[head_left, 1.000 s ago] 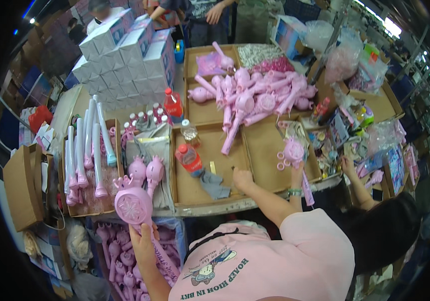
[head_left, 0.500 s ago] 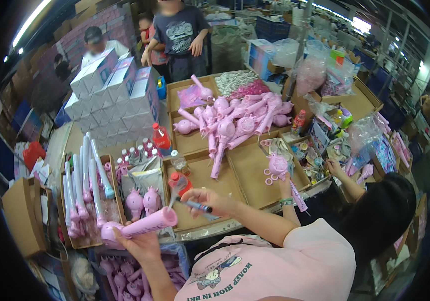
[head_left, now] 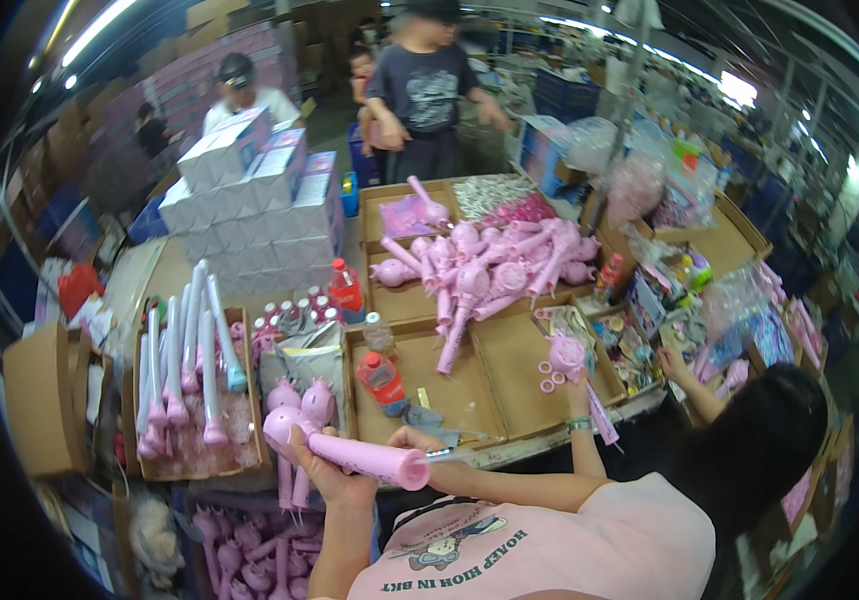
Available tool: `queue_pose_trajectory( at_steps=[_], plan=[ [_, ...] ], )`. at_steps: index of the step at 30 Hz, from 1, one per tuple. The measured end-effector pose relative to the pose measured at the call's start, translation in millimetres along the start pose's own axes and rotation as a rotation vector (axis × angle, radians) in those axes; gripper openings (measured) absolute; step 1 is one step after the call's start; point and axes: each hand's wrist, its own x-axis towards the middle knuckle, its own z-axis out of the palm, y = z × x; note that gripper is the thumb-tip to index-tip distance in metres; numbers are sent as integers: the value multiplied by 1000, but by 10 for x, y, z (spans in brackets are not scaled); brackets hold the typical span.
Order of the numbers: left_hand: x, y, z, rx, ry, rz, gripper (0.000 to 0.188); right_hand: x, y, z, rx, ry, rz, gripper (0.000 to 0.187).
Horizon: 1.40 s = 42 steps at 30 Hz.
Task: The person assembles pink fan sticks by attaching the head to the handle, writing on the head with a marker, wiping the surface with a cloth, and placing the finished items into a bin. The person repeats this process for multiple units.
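My left hand [head_left: 337,482] is closed around a pink toy wand [head_left: 349,452], gripping it near its round head. The wand's wide tube points to the right and slightly down. Behind the end of that tube is my right hand [head_left: 417,440], its fingers partly hidden. A slim stick-shaped thing [head_left: 439,453], dark with light and blue patches, shows at its fingers, close to the tube's rim; its kind is too blurred to tell. Two more pink wands [head_left: 317,402] lie just beyond my left hand.
Left stands a carton of long wands [head_left: 211,380]; below the table edge is a bin of pink wands [head_left: 249,560]. Bottles [head_left: 381,382] and cardboard trays [head_left: 429,400] lie ahead, with a wand heap [head_left: 489,265] farther off. A co-worker's hand [head_left: 574,385] holds a wand at right.
The wand has swung so its tube end sits lower and farther right. My right hand has come down behind that end with the stick-shaped thing. My view has shifted as well.
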Motion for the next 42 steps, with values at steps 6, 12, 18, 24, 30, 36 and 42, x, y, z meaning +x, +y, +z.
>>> queue_pose_trajectory(
  at_steps=[6,12,18,24,30,36,42],
  plan=[
    [-56,245,-205,-89,7,12,52,-99,38,96,60,-69,-48,27],
    [-55,243,-567,-173,130,-73,50,-93,27,256,-371,-142,-114,18],
    [-89,360,-687,-177,156,-165,48,141,-170,245,-722,-689,-637,20],
    [-125,437,-700,-135,-50,-106,47,354,-464,353,-1032,-938,-976,20],
    [154,906,-647,-45,232,328,41,269,-708,196,-1306,-1064,-1254,16],
    [49,1497,-999,408,-93,228,28,390,-977,-271,-1194,-131,-879,20],
    [165,719,-504,646,-94,241,22,344,-839,-125,-577,393,-558,22]
  ],
)
